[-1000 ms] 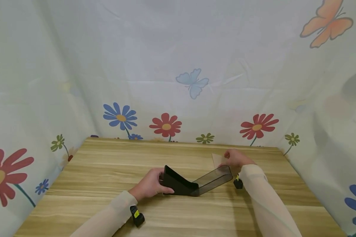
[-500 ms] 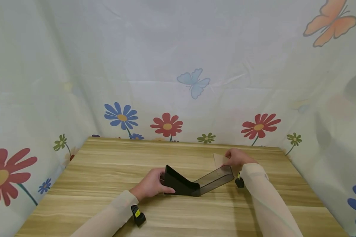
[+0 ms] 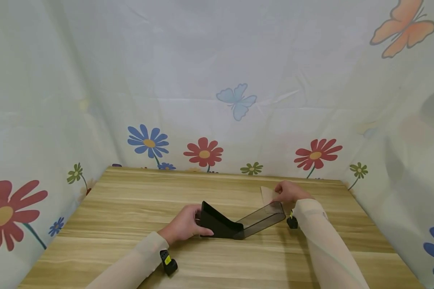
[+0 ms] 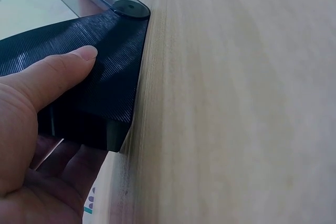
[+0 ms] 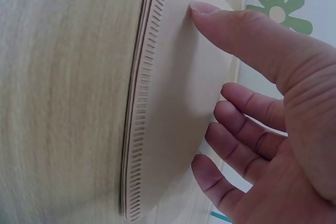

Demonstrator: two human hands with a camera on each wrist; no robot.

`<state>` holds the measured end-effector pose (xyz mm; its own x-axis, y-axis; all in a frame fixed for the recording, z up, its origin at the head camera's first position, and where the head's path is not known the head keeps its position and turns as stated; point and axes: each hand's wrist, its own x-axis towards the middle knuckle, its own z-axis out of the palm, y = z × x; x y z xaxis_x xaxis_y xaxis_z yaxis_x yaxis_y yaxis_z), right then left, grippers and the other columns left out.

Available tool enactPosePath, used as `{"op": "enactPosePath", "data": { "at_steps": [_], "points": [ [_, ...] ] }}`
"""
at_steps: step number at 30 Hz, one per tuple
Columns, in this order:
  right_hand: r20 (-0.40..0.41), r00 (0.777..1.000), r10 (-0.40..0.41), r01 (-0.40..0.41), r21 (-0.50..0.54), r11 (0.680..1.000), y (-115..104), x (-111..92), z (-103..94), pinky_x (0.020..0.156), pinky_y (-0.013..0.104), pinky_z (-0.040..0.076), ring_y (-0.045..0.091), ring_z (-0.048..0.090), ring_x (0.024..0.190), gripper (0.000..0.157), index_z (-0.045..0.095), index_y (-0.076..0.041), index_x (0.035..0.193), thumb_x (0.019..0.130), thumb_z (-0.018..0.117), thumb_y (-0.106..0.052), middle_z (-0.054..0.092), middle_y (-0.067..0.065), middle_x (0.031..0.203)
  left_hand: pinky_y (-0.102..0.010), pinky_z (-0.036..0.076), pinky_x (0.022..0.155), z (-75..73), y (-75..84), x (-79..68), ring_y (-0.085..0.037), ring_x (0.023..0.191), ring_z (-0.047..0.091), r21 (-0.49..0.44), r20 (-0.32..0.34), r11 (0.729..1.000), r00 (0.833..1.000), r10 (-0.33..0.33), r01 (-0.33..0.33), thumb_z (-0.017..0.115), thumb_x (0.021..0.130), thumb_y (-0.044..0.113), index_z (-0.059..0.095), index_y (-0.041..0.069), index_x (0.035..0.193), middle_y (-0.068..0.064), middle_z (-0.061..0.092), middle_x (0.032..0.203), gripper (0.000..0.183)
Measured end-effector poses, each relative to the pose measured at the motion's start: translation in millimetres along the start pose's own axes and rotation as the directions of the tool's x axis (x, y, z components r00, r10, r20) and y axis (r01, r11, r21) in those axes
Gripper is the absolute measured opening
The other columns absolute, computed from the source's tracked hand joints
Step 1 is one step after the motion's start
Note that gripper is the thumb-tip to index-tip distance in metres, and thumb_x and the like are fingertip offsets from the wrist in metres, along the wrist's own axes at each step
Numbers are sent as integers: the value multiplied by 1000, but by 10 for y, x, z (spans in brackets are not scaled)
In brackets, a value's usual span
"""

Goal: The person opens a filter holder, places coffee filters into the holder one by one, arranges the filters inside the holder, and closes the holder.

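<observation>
My left hand [image 3: 183,225] grips the tall end of a black filter holder [image 3: 220,225] on the table, its thumb along the near side wall. A smoky clear lid [image 3: 262,220] is swung out to the right from the holder's low end; the hinge shows in the left wrist view. Beyond the raised end of the lid, my right hand [image 3: 290,192] holds a thin stack of tan paper coffee filters [image 5: 170,103] upright by one edge. Crimped seams run down the stack's edge in the right wrist view, with the thumb on the face and the other fingertips at the far edge.
The wood-grain table [image 3: 148,188] lies under both hands. A pale curtain [image 3: 188,60] printed with flowers and butterflies closes off the back and sides. A small black camera [image 3: 168,263] is strapped to the left wrist, another [image 3: 292,222] to the right.
Both hands keep their hold, and the holder, lid and coffee filters stay practically in place. The head view has shifted very slightly.
</observation>
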<state>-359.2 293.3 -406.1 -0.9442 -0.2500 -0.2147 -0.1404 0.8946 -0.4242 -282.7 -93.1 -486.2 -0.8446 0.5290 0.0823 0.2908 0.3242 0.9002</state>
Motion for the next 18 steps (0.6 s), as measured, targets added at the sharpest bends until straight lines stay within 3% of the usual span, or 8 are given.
{"op": "enactPosePath", "data": {
  "at_steps": [9, 14, 18],
  "points": [
    [-5, 999, 32, -32, -4, 999, 53, 49, 43, 80, 39, 51, 25, 56, 89, 51, 65, 8, 113, 83, 86, -27, 65, 16, 105, -31, 56, 82, 1, -19, 1, -15, 92, 70, -9, -2, 1000, 1000, 8, -8, 91, 78, 29, 71, 25, 112, 6, 74, 103, 40],
    [-2, 1000, 29, -29, 6, 1000, 45, 51, 39, 75, 36, 48, 25, 54, 85, 47, 65, 6, 108, 82, 87, -26, 62, 13, 97, -32, 56, 83, 3, -24, 6, -16, 93, 69, -7, -3, 1000, 1000, -1, 1, 91, 77, 29, 71, 25, 112, 6, 74, 104, 40],
    [-16, 999, 35, -35, 12, 999, 36, 56, 52, 83, 42, 52, 28, 59, 93, 54, 62, 9, 113, 80, 88, -26, 65, 19, 106, -34, 55, 84, 6, -34, 11, -16, 93, 69, -3, -5, 1000, 1000, -8, 8, 91, 77, 29, 71, 26, 112, 6, 74, 104, 41]
  ]
}}
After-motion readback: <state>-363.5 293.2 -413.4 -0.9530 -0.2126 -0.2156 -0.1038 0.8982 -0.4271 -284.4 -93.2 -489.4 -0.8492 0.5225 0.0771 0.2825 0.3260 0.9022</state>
